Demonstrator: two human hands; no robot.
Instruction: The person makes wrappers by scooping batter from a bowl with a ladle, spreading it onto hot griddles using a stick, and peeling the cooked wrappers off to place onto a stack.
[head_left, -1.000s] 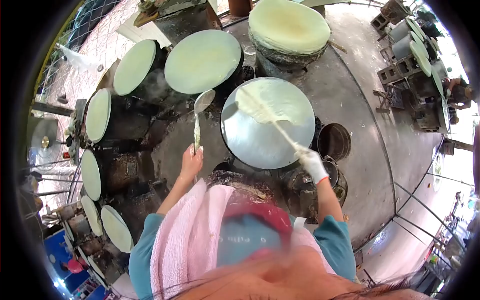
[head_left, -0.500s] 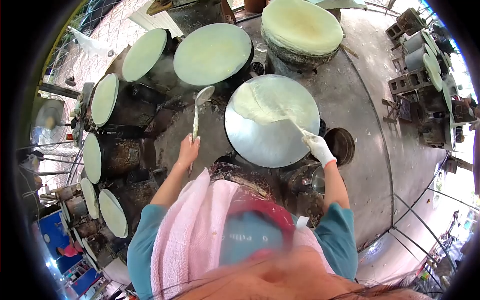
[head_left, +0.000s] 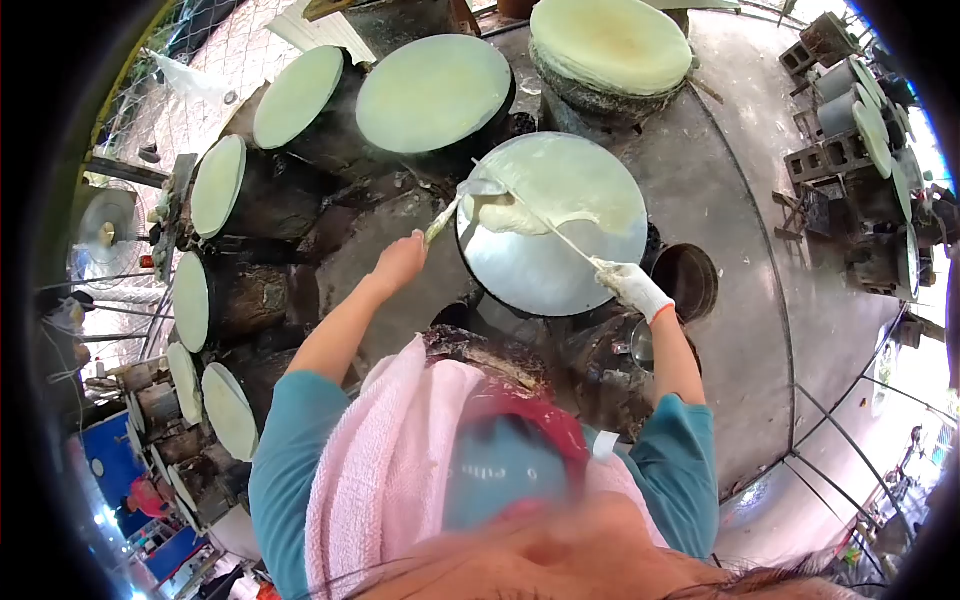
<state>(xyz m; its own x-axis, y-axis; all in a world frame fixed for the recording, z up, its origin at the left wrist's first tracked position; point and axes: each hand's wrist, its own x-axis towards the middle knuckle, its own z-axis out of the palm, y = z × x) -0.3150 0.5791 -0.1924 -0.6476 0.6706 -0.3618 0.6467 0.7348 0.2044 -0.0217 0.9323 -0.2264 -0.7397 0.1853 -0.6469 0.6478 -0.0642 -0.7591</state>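
Note:
My bare left hand [head_left: 402, 262] is closed around the handle of a metal ladle [head_left: 484, 187], whose bowl is over the left part of a round metal griddle [head_left: 540, 285]. My right hand [head_left: 635, 288], in a white glove, grips a long thin stick [head_left: 560, 235] that slants up and left across the griddle toward the ladle. Pale, wet batter [head_left: 575, 170] covers the far half of the plate, with an uneven front edge. The near half shows bare shiny metal. Whether the ladle touches the stick, I cannot tell.
Pale sheets lie on other drums, including one at the back [head_left: 435, 95] and one at the left [head_left: 218, 187]. A thick pale stack [head_left: 610, 45] stands at back right. A dark bucket [head_left: 686, 280] sits beside my right hand. Concrete blocks [head_left: 828, 160] are at the right.
My left hand has brought the ladle rightward and forward over the griddle's left side. The stick now reaches across the plate, and the batter spreads over more of its far half.

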